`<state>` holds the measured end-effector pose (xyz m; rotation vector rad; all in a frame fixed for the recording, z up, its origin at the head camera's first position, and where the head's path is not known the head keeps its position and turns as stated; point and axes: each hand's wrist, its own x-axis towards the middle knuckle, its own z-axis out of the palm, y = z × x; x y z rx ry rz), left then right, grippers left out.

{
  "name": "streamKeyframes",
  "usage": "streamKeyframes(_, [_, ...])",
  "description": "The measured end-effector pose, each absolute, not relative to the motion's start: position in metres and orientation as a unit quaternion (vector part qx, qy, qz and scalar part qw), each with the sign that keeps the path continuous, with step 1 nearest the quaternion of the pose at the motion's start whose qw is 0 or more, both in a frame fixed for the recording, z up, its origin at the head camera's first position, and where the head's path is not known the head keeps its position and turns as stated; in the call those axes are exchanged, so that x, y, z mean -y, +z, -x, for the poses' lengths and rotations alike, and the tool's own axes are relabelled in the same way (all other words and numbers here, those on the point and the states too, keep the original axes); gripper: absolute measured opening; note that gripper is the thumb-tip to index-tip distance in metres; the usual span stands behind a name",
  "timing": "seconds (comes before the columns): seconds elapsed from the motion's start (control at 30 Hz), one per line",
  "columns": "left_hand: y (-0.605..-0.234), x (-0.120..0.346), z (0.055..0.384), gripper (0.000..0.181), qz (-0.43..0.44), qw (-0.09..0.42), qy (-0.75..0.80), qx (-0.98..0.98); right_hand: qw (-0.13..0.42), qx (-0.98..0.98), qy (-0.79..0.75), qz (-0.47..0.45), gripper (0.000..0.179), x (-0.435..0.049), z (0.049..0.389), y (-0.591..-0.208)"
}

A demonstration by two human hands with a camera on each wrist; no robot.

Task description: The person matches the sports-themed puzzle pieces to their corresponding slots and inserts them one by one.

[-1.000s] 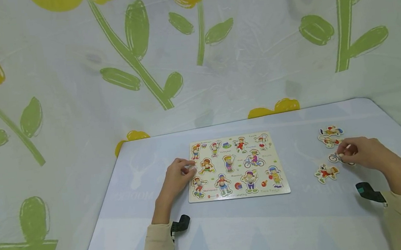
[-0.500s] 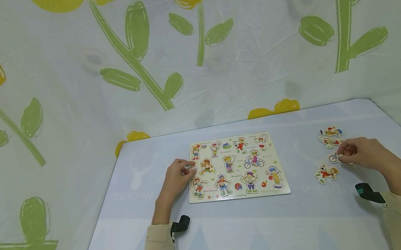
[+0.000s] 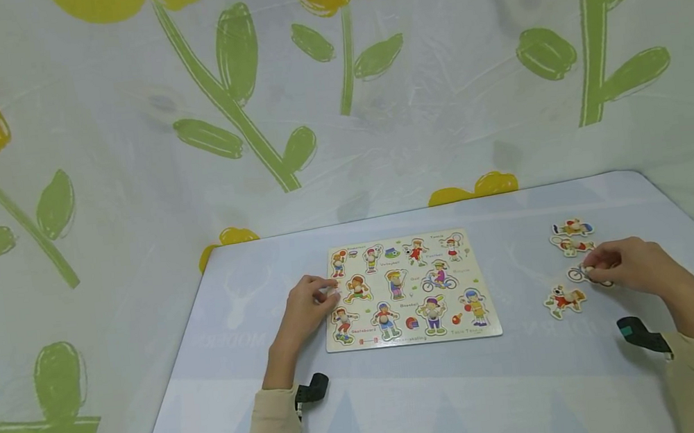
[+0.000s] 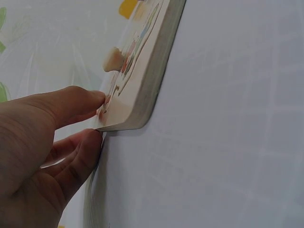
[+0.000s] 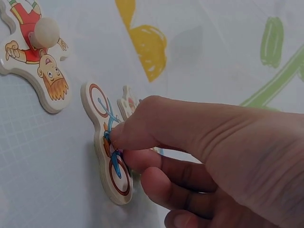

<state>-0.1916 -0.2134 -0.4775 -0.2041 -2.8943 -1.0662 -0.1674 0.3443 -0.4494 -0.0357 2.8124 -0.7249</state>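
A cream peg puzzle board [image 3: 372, 345] lies flat on the table, with several knobbed figures in it; its printed bicycle rider and tennis girl show no knob. My left hand [image 3: 313, 302] holds the board's left edge. In the left wrist view the thumb [image 4: 90, 99] lies over the board's face and the fingertips [image 4: 92, 140] are at its edge. My right hand [image 3: 630, 262] pinches the bicycle puzzle piece [image 5: 119, 183], its knob hidden by the fingers. In the right wrist view, that piece stands close over the table, and the thumb covers its middle.
A footballer piece [image 3: 564, 300] lies in front of the right hand. Beyond the hand lie a tennis player piece [image 3: 569, 244] and a piece with a blue end [image 3: 574, 227]. A flowered cloth [image 3: 456, 115] hangs behind the table.
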Motion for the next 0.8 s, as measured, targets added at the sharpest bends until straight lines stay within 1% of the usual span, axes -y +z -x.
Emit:
streamKeyframes(0.2, [-0.478,0.213,0.191,0.027,0.066,0.026,-0.343,0.937,0.12,-0.961,-0.247,0.01,0.031,-0.345,0.168,-0.449])
streamKeyframes(0.47, [-0.478,0.214,0.191,0.027,0.065,0.027,-0.344,0.936,0.104,-0.965,-0.24,0.019,0.032,-0.341,0.169,-0.446])
streamKeyframes(0.67, [-0.479,0.214,0.192,0.028,0.067,0.029,-0.344,0.936,0.109,-0.965,-0.238,0.02,0.032,-0.335,0.171,-0.444])
streamKeyframes(0.8, [-0.48,0.214,0.192,0.028,0.068,0.031,-0.344,0.936,0.097,-0.967,-0.233,0.036,0.031,-0.328,0.172,-0.441])
